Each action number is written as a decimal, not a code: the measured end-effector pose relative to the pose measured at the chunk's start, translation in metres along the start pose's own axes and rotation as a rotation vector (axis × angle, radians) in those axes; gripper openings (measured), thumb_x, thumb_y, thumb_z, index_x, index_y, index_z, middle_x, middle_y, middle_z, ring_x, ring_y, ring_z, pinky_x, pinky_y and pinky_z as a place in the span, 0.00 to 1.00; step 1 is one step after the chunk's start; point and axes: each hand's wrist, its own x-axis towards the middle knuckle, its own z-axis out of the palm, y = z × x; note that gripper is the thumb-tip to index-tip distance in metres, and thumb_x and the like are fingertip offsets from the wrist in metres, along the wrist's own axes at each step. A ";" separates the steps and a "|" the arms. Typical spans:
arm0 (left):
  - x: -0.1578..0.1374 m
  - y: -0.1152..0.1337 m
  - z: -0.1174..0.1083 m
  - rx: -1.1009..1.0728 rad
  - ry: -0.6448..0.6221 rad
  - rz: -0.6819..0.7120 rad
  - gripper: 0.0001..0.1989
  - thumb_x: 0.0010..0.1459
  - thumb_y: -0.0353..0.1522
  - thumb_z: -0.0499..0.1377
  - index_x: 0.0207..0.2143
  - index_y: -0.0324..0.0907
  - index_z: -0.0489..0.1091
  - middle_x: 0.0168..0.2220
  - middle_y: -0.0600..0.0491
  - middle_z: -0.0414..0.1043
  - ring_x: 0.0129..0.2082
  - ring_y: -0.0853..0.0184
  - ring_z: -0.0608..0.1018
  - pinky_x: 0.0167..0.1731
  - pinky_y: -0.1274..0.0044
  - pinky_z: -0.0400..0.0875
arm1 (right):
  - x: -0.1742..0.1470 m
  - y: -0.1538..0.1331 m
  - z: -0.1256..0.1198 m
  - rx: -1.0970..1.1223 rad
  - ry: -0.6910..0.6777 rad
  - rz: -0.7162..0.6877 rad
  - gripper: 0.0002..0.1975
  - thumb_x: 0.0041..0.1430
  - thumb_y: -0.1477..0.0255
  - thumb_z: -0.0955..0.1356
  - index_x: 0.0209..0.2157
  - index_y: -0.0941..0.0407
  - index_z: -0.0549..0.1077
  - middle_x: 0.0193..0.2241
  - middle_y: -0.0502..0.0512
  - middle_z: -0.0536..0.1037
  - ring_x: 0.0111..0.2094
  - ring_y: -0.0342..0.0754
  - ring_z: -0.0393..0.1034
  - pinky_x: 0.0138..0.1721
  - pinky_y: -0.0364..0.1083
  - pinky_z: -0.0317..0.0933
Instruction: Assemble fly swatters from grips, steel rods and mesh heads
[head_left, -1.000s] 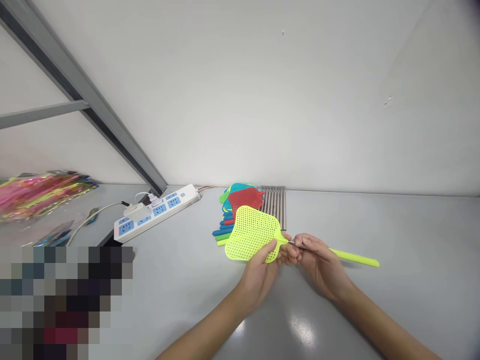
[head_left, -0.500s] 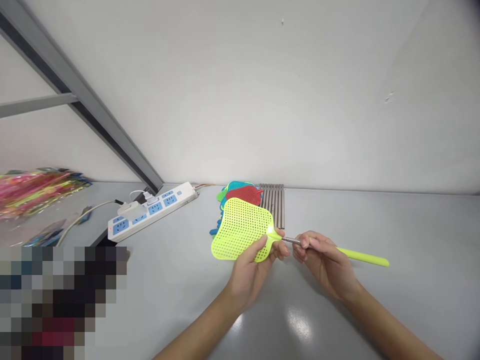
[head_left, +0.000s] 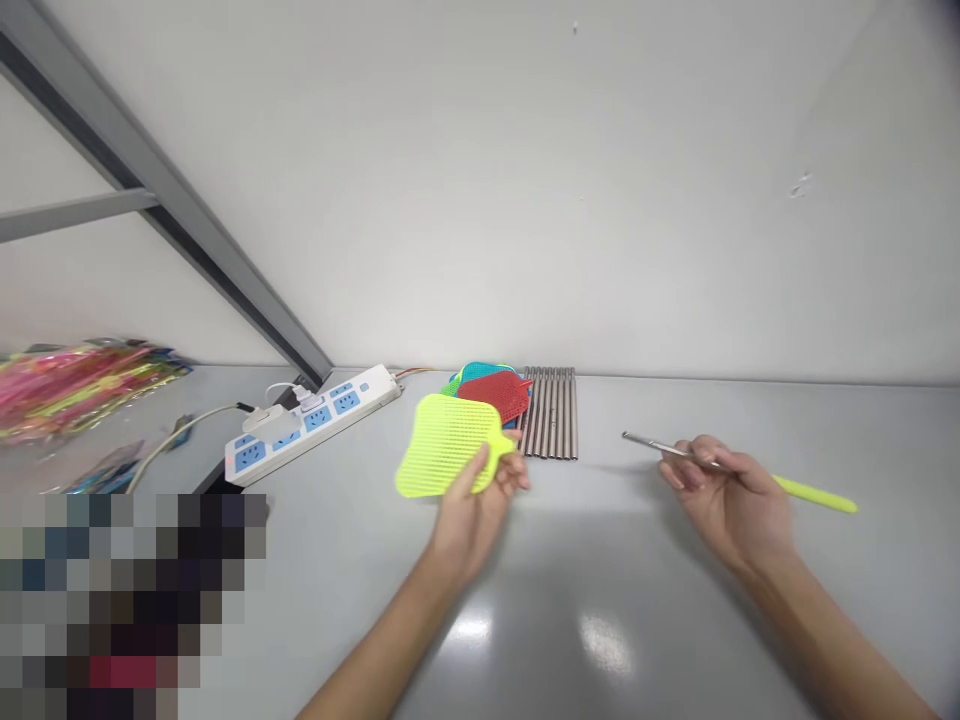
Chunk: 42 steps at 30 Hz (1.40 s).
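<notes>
My left hand [head_left: 476, 500] pinches a yellow-green fly swatter head [head_left: 446, 445] by its neck, the perforated paddle pointing left. Off to the right, my right hand [head_left: 731, 495] is closed around a metal rod [head_left: 649, 442] with a yellow-green handle [head_left: 817, 494] at its far end. The rod's bare tip points left, apart from the swatter head. Behind the left hand lie a red swatter head [head_left: 499, 394] and a teal swatter head [head_left: 480, 371] in a pile. Beside them several metal rods [head_left: 553, 415] lie in a row.
A white power strip [head_left: 315, 425] with plugs and cables lies at left on the grey table [head_left: 547, 600]. Colourful items in clear plastic bags [head_left: 90, 385] are at far left. The wall [head_left: 570, 200] and a grey metal frame [head_left: 187, 220] stand behind.
The rod has come out of the swatter head. My right hand has moved right with the rod and handle, while my left hand has shifted left with the head.
</notes>
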 end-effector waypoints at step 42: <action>-0.020 -0.034 0.017 0.259 -0.204 -0.189 0.21 0.61 0.38 0.39 0.46 0.41 0.65 0.49 0.46 0.65 0.51 0.60 0.64 0.47 0.68 0.55 | -0.026 0.028 0.034 -0.136 -0.250 0.208 0.12 0.54 0.74 0.59 0.23 0.57 0.71 0.21 0.55 0.69 0.25 0.45 0.60 0.28 0.44 0.53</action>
